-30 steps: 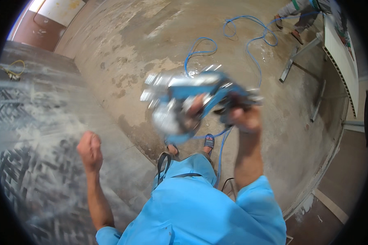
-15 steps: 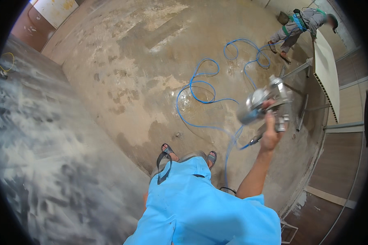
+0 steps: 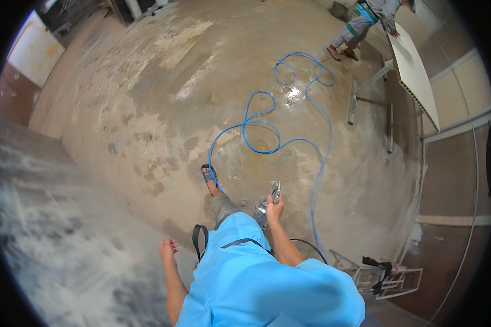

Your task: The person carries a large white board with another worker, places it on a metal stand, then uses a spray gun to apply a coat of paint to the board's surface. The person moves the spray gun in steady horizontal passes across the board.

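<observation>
My right hand (image 3: pixel 274 208) is closed round a shiny metal spray gun (image 3: pixel 276 192), held low in front of my body. Its rounded metal cup (image 3: pixel 262 210) shows on the left of my fingers. A black strap across my light blue top runs near that arm. My left hand (image 3: pixel 169 248) hangs out to the left with loosely bent fingers and nothing in it. Beside it is a large grey, white-streaked surface (image 3: pixel 82 234). One sandalled foot (image 3: pixel 208 173) is stretched forward, with a blue hose (image 3: pixel 261 151) by it.
The hose loops over the damp, patchy floor (image 3: pixel 174 120). At the far right a person (image 3: pixel 363 22) in grey holds a pale panel (image 3: pixel 414 71) on a metal stand (image 3: pixel 390 128). A white metal frame with black cloth (image 3: pixel 384 275) lies near the brown right-hand wall (image 3: pixel 447 253).
My right hand has brought the spray gun down and left, close to my body. My left hand has come into view. One foot has stepped forward, and the view has shifted.
</observation>
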`<state>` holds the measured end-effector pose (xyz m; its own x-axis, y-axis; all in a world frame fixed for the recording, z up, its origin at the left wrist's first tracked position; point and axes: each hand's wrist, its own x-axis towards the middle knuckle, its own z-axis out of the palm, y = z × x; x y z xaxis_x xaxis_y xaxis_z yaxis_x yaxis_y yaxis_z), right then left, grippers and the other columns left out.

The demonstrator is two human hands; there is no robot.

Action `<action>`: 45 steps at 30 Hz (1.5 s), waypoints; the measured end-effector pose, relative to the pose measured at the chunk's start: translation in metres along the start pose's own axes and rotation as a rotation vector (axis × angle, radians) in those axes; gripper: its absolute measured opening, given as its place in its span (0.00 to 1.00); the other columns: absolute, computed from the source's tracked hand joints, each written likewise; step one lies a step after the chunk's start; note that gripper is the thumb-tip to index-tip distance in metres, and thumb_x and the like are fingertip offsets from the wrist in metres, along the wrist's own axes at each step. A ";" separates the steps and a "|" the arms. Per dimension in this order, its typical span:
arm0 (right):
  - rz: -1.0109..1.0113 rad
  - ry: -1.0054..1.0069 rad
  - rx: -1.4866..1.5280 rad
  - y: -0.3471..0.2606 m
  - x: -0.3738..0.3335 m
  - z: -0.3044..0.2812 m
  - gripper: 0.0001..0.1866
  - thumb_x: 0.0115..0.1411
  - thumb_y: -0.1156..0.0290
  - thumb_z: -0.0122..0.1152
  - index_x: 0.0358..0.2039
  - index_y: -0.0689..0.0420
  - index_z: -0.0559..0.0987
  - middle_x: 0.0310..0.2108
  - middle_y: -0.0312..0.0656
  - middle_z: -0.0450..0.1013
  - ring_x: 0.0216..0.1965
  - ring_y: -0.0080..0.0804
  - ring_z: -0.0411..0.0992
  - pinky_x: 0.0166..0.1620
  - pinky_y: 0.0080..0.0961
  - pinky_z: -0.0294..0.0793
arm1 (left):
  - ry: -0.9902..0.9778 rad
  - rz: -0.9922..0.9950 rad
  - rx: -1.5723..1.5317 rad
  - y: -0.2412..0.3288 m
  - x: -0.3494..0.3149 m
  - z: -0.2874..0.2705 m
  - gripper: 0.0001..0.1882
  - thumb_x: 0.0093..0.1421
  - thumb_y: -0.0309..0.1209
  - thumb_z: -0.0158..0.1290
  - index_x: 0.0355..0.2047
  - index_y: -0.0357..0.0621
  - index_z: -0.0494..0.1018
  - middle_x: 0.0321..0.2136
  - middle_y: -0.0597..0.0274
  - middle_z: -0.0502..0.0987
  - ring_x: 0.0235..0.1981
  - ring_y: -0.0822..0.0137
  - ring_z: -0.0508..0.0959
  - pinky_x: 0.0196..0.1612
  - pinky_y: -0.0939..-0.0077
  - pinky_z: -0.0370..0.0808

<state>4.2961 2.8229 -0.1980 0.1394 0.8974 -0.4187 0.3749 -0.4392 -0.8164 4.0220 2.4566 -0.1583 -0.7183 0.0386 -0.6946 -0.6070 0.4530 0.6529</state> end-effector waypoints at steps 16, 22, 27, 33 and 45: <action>0.301 -0.048 -0.212 -0.156 0.067 0.219 0.30 0.56 0.55 0.66 0.61 0.37 0.73 0.49 0.52 0.78 0.53 0.49 0.75 0.55 0.40 0.72 | -0.455 0.064 0.698 0.307 0.251 0.091 0.17 0.65 0.39 0.48 0.47 0.42 0.74 0.33 0.55 0.80 0.32 0.63 0.80 0.30 0.69 0.76; 0.374 0.098 0.029 -0.181 0.045 0.241 0.28 0.58 0.58 0.65 0.61 0.36 0.74 0.49 0.52 0.77 0.53 0.49 0.75 0.55 0.41 0.72 | -0.563 0.308 0.749 0.441 0.308 0.203 0.16 0.65 0.40 0.49 0.45 0.41 0.74 0.33 0.57 0.79 0.29 0.65 0.80 0.30 0.71 0.76; 0.329 0.591 0.026 -0.147 0.006 0.286 0.29 0.55 0.64 0.66 0.60 0.38 0.75 0.51 0.52 0.76 0.53 0.50 0.74 0.56 0.41 0.72 | -0.819 0.369 0.932 0.488 0.325 0.272 0.16 0.64 0.40 0.51 0.43 0.42 0.75 0.32 0.60 0.80 0.29 0.68 0.80 0.29 0.74 0.74; 0.512 0.836 0.167 -0.083 -0.055 0.323 0.26 0.52 0.69 0.65 0.54 0.54 0.79 0.44 0.56 0.78 0.47 0.54 0.76 0.52 0.45 0.73 | -1.012 0.499 0.958 0.501 0.351 0.282 0.15 0.64 0.39 0.51 0.41 0.39 0.77 0.28 0.59 0.81 0.27 0.68 0.80 0.28 0.73 0.74; 0.974 0.725 0.537 -0.054 -0.111 0.367 0.21 0.55 0.62 0.67 0.47 0.59 0.82 0.38 0.51 0.81 0.39 0.40 0.80 0.45 0.38 0.78 | -0.797 0.701 1.452 0.509 0.424 0.134 0.21 0.61 0.46 0.47 0.38 0.42 0.81 0.36 0.48 0.83 0.41 0.43 0.81 0.44 0.52 0.76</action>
<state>3.9235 2.7311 -0.2530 0.6599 -0.0462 -0.7499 -0.5397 -0.7235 -0.4304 3.4542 2.8224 -0.1607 -0.0984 0.7236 -0.6831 0.7744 0.4869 0.4041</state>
